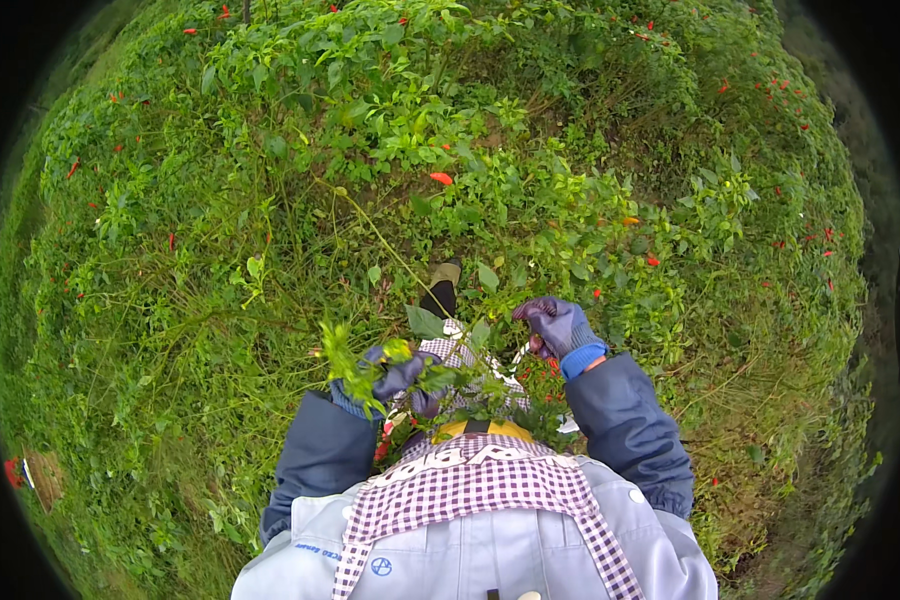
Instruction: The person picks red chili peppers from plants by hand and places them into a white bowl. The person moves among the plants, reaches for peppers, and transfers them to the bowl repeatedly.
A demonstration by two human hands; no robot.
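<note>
My left hand (405, 379), in a dark glove, is among pepper plant leaves in front of my apron. A blurred leafy sprig (345, 360) and a yellow spot partly cover it, so its grip is hidden. To the right, my right hand (555, 326) wears a purple-grey glove with a blue cuff. Its fingers are curled, but whether anything is between them does not show. Just below it, several red chili peppers (549, 369) lie close to a white curved strip (520, 357). A long thin stem (386, 244) slants down between the hands.
Dense chili plants surround me, and red peppers dot them, one large red pepper (441, 178) ahead. My shoe (445, 273) stands among the leaves. A checked apron (480, 480) and a yellow band (521, 431) are at my front. A brown object (43, 480) lies far left.
</note>
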